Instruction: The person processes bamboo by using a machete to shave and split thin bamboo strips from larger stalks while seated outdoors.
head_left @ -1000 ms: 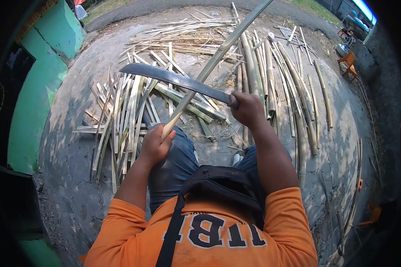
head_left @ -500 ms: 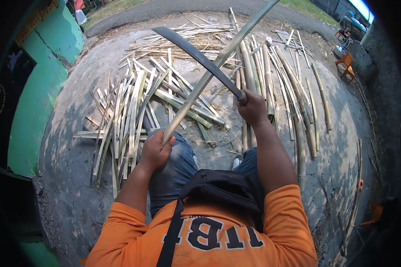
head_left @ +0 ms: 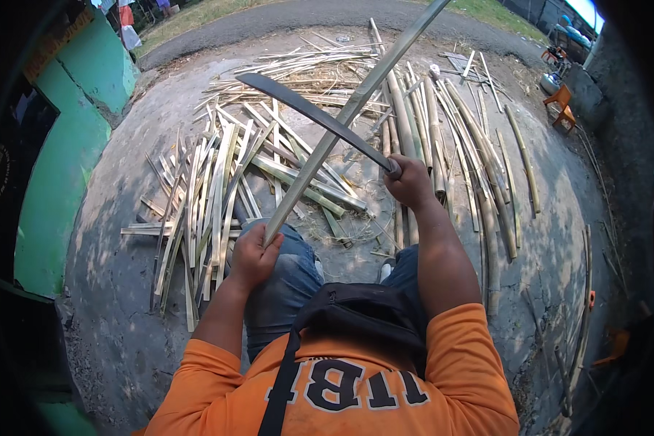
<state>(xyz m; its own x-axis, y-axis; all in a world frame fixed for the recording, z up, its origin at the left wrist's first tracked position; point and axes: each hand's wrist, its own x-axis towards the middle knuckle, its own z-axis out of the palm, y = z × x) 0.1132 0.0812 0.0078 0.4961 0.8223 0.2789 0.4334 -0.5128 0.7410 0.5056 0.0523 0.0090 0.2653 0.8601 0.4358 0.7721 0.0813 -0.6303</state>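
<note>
My left hand (head_left: pixel 253 256) grips the near end of a long pale bamboo strip (head_left: pixel 341 123) that slants up and away to the upper right, over my knee. My right hand (head_left: pixel 410 182) holds the handle of a long dark curved machete (head_left: pixel 309 112). Its blade points up and to the left and crosses the strip at mid-length. Whether the edge touches the bamboo I cannot tell. My knees in blue jeans (head_left: pixel 291 276) sit below both hands.
Split bamboo strips (head_left: pixel 203 196) lie heaped on the concrete ground to the left and ahead. Longer bamboo poles (head_left: pixel 479 167) lie to the right. A green wall (head_left: pixel 65 152) stands at the left, an orange chair (head_left: pixel 563 109) at the far right, a road beyond.
The machete has swung from lying nearly level across the strip to pointing up and left. My right hand moved slightly up and right. My left hand keeps its grip.
</note>
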